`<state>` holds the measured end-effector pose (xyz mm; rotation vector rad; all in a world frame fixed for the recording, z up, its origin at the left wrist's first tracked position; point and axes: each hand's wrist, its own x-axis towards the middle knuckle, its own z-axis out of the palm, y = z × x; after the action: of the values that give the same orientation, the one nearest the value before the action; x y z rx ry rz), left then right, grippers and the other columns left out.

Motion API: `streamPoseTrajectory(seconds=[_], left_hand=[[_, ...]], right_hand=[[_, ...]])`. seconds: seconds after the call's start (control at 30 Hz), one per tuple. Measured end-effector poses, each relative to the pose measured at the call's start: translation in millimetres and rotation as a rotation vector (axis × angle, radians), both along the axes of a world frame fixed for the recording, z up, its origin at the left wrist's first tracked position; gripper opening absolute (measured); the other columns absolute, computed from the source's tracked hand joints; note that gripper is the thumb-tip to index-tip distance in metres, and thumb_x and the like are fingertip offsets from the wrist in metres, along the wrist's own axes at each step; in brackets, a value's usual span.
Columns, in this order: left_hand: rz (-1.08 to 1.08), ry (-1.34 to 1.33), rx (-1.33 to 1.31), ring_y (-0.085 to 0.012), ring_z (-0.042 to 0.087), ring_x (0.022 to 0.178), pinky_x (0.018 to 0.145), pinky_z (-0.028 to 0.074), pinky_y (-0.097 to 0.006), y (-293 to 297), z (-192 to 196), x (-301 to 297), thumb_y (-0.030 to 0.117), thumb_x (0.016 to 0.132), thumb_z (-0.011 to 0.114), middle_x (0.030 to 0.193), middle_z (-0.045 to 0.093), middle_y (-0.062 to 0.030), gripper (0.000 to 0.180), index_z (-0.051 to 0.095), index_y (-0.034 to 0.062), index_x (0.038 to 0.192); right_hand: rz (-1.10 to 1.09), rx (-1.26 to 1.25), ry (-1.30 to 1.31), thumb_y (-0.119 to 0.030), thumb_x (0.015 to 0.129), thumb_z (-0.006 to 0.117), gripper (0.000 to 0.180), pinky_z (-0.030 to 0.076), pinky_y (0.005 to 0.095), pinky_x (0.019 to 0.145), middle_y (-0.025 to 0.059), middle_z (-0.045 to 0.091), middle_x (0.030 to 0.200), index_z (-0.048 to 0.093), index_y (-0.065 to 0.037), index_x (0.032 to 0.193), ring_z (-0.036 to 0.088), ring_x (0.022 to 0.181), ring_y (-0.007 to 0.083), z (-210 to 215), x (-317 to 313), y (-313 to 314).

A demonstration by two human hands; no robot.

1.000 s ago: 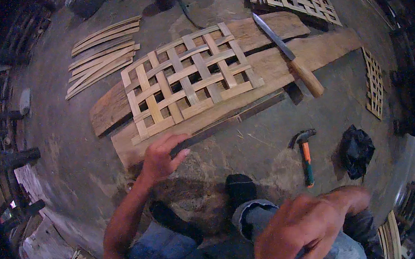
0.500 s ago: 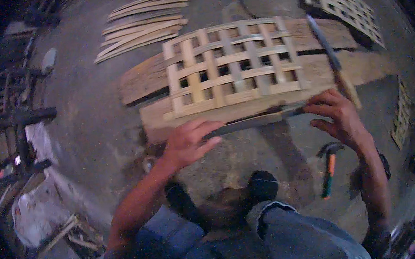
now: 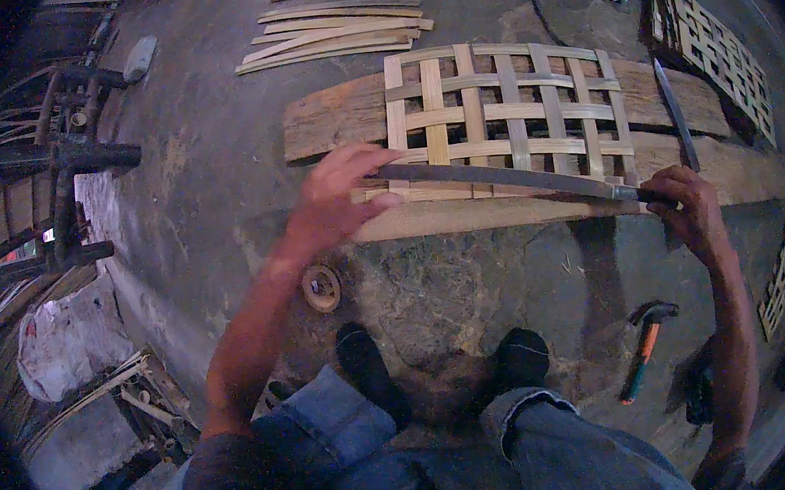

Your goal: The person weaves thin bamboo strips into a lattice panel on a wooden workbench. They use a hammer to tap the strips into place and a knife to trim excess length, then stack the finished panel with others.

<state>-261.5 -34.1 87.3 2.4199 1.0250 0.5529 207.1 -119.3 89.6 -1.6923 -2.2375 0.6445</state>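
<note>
A woven lattice of pale bamboo strips (image 3: 502, 114) lies on two wooden planks (image 3: 335, 119) on the ground. Across its near edge I hold a long dark flat strip (image 3: 508, 177), lifted a little above the lattice. My left hand (image 3: 337, 198) grips the strip's left end with fingers curled over it. My right hand (image 3: 688, 210) closes on its right end at the near plank's edge. My two dark shoes (image 3: 523, 355) rest on the ground below.
A long knife (image 3: 675, 113) lies on the planks at right, beside another finished lattice (image 3: 716, 44). Loose bamboo strips (image 3: 344, 16) lie at the back. A hammer (image 3: 642, 346) and a small round roll (image 3: 321, 287) lie near my feet. A dark wooden frame (image 3: 60, 181) stands at left.
My right hand came up from my lap and took the strip's right end. Both hands lifted the dark strip from the ground onto the lattice's near edge. My view shifted closer.
</note>
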Motion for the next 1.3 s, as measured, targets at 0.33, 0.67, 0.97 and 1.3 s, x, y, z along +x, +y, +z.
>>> streamPoseTrajectory(seconds=[0.33,0.67,0.97,1.3], left_hand=[[0.138,-0.038,-0.187,-0.0260,0.065,0.091,0.082,0.053,-0.036,-10.2,-31.3,-29.8,0.013,0.076,0.077,0.102,0.066,-0.0107,0.032,0.069,0.0065,0.106],[0.113,0.015,-0.037,-0.0295,0.063,0.101,0.089,0.050,-0.039,-8.3,-61.7,-42.8,0.008,0.072,0.077,0.103,0.067,-0.0116,0.032,0.069,0.0079,0.103],[0.150,0.020,-0.040,-0.0309,0.061,0.108,0.097,0.047,-0.040,-13.0,-80.2,-53.1,0.017,0.073,0.077,0.110,0.067,-0.0110,0.035,0.069,0.0071,0.106],[0.172,-0.003,-0.196,-0.0250,0.063,0.097,0.085,0.052,-0.034,-13.2,-63.0,-41.2,0.000,0.069,0.077,0.107,0.065,-0.0104,0.041,0.067,0.0063,0.109]], right_hand=[[0.040,-0.065,-0.016,0.005,0.069,0.073,0.032,0.053,0.0345,0.075,0.0100,0.065,0.097,0.070,-0.003,0.099,0.065,0.086,0.0246,-8.7,1.4,12.5],[0.013,-0.078,0.009,-0.001,0.070,0.074,0.029,0.052,0.0358,0.077,0.0097,0.064,0.096,0.070,-0.005,0.098,0.064,0.088,0.0265,-22.2,-5.1,17.7],[-0.078,-0.009,0.046,-0.011,0.069,0.080,0.042,0.046,0.0399,0.093,0.0110,0.063,0.109,0.069,-0.007,0.109,0.058,0.107,0.0304,-32.4,1.8,15.4],[-0.319,-0.155,0.170,-0.008,0.077,0.075,0.037,0.050,0.0351,0.087,0.0115,0.068,0.105,0.069,-0.002,0.112,0.065,0.098,0.0247,-42.5,42.1,-9.6]])
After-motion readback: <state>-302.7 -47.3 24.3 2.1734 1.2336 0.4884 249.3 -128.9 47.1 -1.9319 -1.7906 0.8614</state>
